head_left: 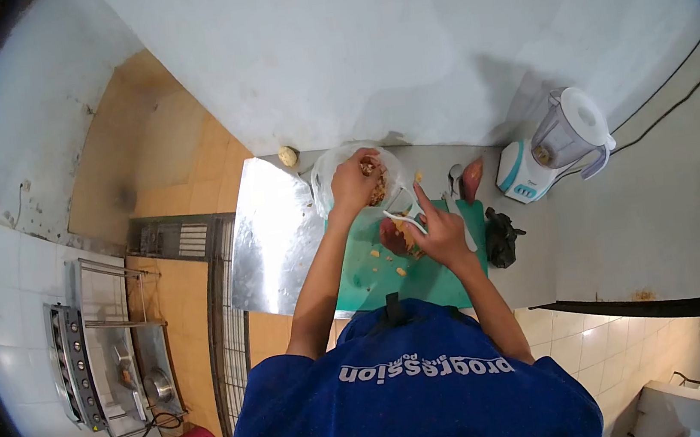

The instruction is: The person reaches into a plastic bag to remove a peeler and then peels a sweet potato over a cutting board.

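My left hand point(352, 185) reaches into a clear plastic bag or bag-lined bowl point(322, 177), fingers curled among brown and orange chopped food pieces point(378, 191). What they grip is partly hidden. My right hand point(442, 234) is over the green cutting board point(363, 256), index finger extended, the other fingers closed around a slim white tool point(403, 219) whose kind I cannot make out. Beneath that hand lies a reddish-skinned piece of food point(392, 236), perhaps sweet potato, beside yellow-orange bits. Small yellow scraps point(401, 271) are scattered on the board.
A blender point(569, 129) stands at the right by the wall. Nearer the board are a reddish tuber point(472, 179), a spoon point(455, 174) and a black plastic bag point(502, 237). A pale lump point(288, 156) sits at the metal counter's point(270, 236) back left corner.
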Available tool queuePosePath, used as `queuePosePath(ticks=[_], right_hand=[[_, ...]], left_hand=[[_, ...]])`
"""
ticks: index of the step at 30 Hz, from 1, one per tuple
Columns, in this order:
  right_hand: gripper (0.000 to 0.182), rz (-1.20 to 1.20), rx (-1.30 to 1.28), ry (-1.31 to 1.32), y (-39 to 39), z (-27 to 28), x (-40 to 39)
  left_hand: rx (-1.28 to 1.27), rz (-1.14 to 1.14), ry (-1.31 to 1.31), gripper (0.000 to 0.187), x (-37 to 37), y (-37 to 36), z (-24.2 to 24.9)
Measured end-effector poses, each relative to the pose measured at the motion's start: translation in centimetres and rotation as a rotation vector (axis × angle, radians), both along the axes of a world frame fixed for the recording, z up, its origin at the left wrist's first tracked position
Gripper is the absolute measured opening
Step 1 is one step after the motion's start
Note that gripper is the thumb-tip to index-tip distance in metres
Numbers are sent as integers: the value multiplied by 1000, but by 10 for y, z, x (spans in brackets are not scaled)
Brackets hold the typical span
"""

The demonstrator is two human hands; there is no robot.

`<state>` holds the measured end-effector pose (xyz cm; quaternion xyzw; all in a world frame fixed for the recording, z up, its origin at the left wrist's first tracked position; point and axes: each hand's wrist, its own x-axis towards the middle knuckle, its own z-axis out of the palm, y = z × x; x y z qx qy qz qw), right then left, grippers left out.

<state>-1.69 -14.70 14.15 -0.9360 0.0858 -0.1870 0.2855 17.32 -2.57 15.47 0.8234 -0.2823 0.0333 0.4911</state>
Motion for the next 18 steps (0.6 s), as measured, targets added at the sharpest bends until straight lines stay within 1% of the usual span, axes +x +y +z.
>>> queuePosePath(ticks=[1,3,4,5,6,7,8,9,10,11,13,14,16,18], right_hand=[[80,-2,-3,-6,-2,-1,9],[73,-64,-110,33,-5,-17,27],[73,-67,-105,37,-6,-32,29],[71,-27,-165,59,-9,-44,33],[68,10,-234,58,-18,-44,48],[68,7,-246,26,-18,-32,57],[67,-36,-158,81,-11,-23,54],[66,-73,-62,150,-4,-15,49],[66,-67,-59,149,-1,-12,49],[66,-54,-76,139,0,-9,47],[66,-36,-92,131,2,-8,46],[65,-30,-88,120,3,-8,46],[65,-23,-82,111,7,-6,44],[65,-23,-78,118,9,-3,41]], left_hand=[[-3,-2,-6,31,7,-3,-2],[444,111,25,35,16,-2,-11],[449,107,28,35,18,2,-31],[455,100,10,36,21,3,-49],[451,99,-30,37,35,-2,-49],[430,35,90,38,25,0,-23],[405,89,94,36,17,0,-10],[225,22,160,35,20,4,-20],[48,-48,231,35,22,7,-32],[50,-43,232,35,21,8,-46],[-116,-157,389,33,13,9,-55],[-115,-152,390,33,11,10,-59],[-207,-169,563,33,4,11,-58],[-221,-168,557,31,0,12,-57]])
